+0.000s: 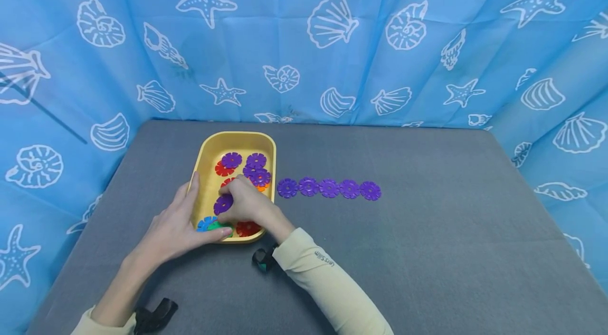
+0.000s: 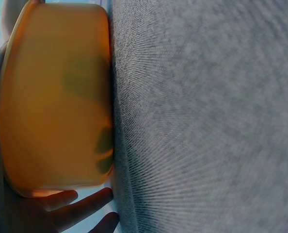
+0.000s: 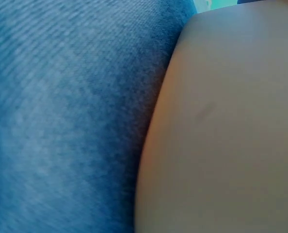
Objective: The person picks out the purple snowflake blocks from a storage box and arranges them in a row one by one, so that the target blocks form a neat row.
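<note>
A yellow plastic bin [image 1: 237, 137] holds purple, red, orange, blue and green flower-shaped interlocking discs. My left hand [image 1: 171, 229] grips the bin's near left corner, thumb over the near rim and fingers along the left side. In the left wrist view, the bin's outer wall [image 2: 56, 97] stands beside the spread fingers [image 2: 81, 208]. Reaching inside the bin, my right hand [image 1: 249, 203] pinches a purple disc [image 1: 222, 204] between thumb and fingers. A green disc [image 1: 219, 228] lies by the left thumb, partly covered. Bare wall fills much of the right wrist view, which hides the fingertips.
Right of the bin, several purple discs [image 1: 329, 188] lie in a row on the grey cloth-covered table [image 1: 427, 250]. A blue curtain [image 1: 304, 60] with white shells and starfish hangs behind and beside the table. Black straps with cameras sit on both wrists.
</note>
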`<state>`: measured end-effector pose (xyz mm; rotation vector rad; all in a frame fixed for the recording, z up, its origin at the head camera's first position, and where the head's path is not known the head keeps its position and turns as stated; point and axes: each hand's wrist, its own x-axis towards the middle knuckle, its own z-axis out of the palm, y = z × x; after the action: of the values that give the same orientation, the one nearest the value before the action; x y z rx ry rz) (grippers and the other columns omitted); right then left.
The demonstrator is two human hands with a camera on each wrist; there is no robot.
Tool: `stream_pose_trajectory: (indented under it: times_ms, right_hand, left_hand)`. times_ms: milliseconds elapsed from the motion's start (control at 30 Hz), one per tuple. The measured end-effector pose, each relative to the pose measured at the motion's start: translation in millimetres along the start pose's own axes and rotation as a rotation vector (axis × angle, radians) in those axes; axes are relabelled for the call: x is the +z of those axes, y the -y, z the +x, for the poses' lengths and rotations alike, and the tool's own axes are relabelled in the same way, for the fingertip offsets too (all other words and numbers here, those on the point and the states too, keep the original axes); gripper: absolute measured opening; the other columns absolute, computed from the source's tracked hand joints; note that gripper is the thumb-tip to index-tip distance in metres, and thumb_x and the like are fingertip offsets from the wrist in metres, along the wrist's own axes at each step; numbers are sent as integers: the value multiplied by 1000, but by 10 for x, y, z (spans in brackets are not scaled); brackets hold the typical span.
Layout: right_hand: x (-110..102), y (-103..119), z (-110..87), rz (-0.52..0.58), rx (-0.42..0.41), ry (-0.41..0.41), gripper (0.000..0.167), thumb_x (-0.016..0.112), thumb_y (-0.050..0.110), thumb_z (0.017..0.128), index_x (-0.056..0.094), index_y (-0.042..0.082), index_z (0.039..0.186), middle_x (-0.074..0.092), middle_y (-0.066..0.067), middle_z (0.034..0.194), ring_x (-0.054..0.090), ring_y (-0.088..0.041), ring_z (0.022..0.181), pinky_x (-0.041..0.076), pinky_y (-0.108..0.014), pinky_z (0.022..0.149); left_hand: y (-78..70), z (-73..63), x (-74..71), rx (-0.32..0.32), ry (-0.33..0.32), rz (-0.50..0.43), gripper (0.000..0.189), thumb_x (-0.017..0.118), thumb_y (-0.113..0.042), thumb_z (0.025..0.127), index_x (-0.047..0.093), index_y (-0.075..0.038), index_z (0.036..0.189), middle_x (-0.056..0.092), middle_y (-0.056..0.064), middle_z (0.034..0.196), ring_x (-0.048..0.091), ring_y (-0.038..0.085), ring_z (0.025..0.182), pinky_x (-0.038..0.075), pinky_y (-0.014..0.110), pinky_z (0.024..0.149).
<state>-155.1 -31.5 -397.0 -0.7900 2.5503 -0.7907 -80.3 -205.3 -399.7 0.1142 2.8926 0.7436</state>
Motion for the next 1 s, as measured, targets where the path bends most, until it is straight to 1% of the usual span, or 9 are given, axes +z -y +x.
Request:
stream_pose_trajectory:
  times_ms: [167, 300, 400, 500, 600, 767, 867, 1000]
  right_hand:
    - [3, 13, -9, 4, 7, -13, 44, 87, 29, 82, 76, 7, 119, 75, -3, 112, 52, -9, 98, 49, -14, 76]
    - [9, 16, -11, -2, -18, -29, 44, 88, 31, 82, 77, 6, 116, 77, -2, 103, 55, -6, 83, 47, -12, 65]
    - [16, 13, -10, -18, -37, -38, 43, 87, 33, 82, 78, 6, 113, 78, 0, 94, 52, -4, 74, 43, -12, 58]
    - [23, 12, -16, -22, -38, -37, 41, 87, 34, 82, 78, 7, 113, 77, 1, 91, 53, -5, 73, 43, -12, 57]
    - [24, 15, -28, -27, -43, -47, 42, 86, 36, 83, 78, 8, 114, 75, 1, 91, 53, -6, 78, 43, -13, 59]
    - [21, 28, -49, -56, -86, -96, 45, 85, 38, 84, 77, 8, 117, 73, 1, 100, 51, -7, 89, 43, -12, 67]
    - [15, 32, -50, -71, -110, -119, 43, 85, 39, 84, 78, 9, 114, 71, 3, 95, 50, -8, 88, 41, -13, 68]
    - [10, 37, -48, -79, -131, -143, 39, 84, 40, 84, 79, 10, 108, 66, 6, 83, 48, -8, 84, 37, -14, 66]
  left_hand:
    - [-5, 2, -5, 4, -6, 9, 134, 69, -77, 77, -12, -15, 164, 22, 24, 164, 54, 42, 122, 53, 65, 89]
    - [-10, 9, -2, -2, -6, 16, 134, 70, -77, 77, -11, -14, 164, 23, 24, 163, 54, 42, 121, 54, 62, 87]
    - [-14, 10, 0, -7, 0, 14, 134, 70, -76, 78, -11, -14, 164, 22, 24, 163, 53, 43, 123, 54, 63, 88]
    - [-11, 4, 1, -4, 2, 10, 134, 69, -77, 78, -12, -15, 164, 21, 24, 164, 52, 44, 125, 53, 65, 89]
    - [-6, -3, 1, 2, 2, 6, 134, 69, -77, 78, -13, -15, 164, 21, 24, 164, 53, 45, 125, 51, 67, 89]
    - [-13, -9, -3, 5, 3, 1, 134, 70, -76, 78, -14, -15, 164, 20, 25, 165, 53, 46, 125, 51, 68, 90]
    - [-22, -12, -6, 2, 5, 0, 134, 70, -76, 78, -14, -15, 163, 19, 24, 166, 53, 46, 126, 50, 69, 90]
    - [-28, -8, -9, 1, 3, 3, 135, 70, -76, 78, -13, -14, 164, 19, 24, 166, 51, 47, 128, 50, 69, 90]
